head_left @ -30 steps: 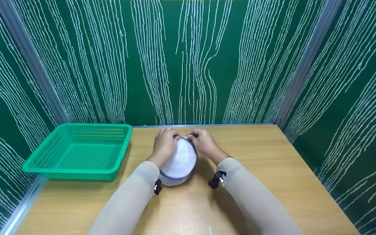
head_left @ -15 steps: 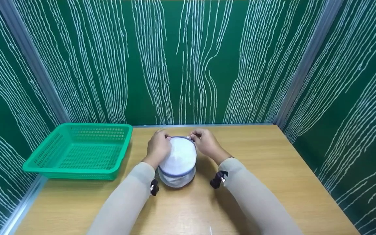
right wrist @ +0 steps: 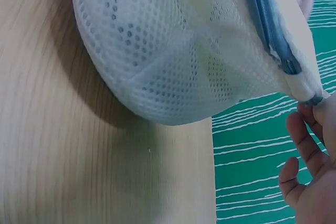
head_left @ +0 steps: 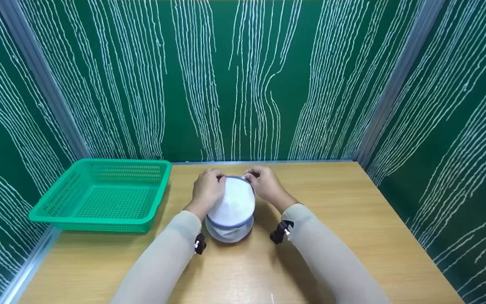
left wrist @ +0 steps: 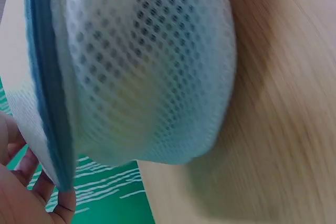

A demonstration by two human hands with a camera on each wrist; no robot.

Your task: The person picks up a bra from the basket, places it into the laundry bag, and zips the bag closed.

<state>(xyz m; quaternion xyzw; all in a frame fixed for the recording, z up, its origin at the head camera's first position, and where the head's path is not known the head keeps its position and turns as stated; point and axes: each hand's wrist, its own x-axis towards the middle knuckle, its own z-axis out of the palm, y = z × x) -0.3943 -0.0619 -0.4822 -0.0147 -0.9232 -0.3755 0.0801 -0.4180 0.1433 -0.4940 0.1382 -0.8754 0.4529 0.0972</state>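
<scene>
A round white mesh laundry bag (head_left: 233,202) with a blue zipper round its top stands on the table between both hands. My left hand (head_left: 208,189) pinches the left part of its far rim, fingers behind the lid and thumb in front. My right hand (head_left: 267,186) pinches the right side of the rim. In the right wrist view, the fingertips of the right hand (right wrist: 315,161) are at the end of the blue zipper (right wrist: 270,24), and the other fingers curl loosely below. A pale yellowish shape shows faintly through the mesh (left wrist: 142,93); its kind is blurred.
A green perforated plastic basket (head_left: 112,202) sits on the left of the wooden table (head_left: 331,211). Green panels with white wavy lines (head_left: 260,84) close off the back and both sides. Small black devices are strapped to both wrists.
The bag has turned and tipped slightly, so more of its front blue edge and lower mesh shows. My left hand shifted left along the rim, then slightly back right; the right hand barely moved.
</scene>
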